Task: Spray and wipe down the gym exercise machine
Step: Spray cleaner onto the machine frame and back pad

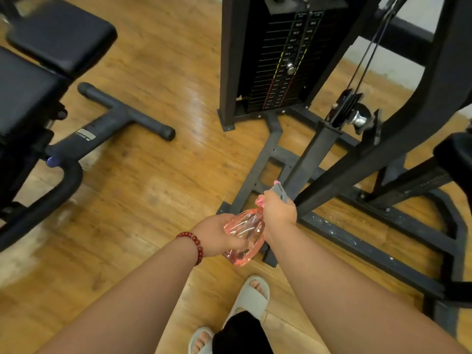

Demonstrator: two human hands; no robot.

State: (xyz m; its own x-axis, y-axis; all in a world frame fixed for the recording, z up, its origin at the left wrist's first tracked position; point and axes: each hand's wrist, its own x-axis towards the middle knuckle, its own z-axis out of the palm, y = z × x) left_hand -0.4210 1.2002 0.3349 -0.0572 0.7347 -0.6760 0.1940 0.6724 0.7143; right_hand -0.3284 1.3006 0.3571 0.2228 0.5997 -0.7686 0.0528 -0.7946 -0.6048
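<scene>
grey slippers (251, 295) on the wood floor (153, 187) at 6 o'clock. just ahead, centre frame, both hands hold the pink spray bottle (246, 231). left hand (217, 233), bead bracelet (194, 241) at the wrist, fingers curled under the bottle's body. right hand (279, 210), fingers closed round the neck and grey trigger head. long axis runs 7 to 1 o'clock, nozzle toward 1, close to a slanted post of the machine (357, 233). its base rails edge the 3 to 5 side. open floor from 9 to 12. padded bench (38, 72) at 10, weight stack (281, 60) at 12.
</scene>
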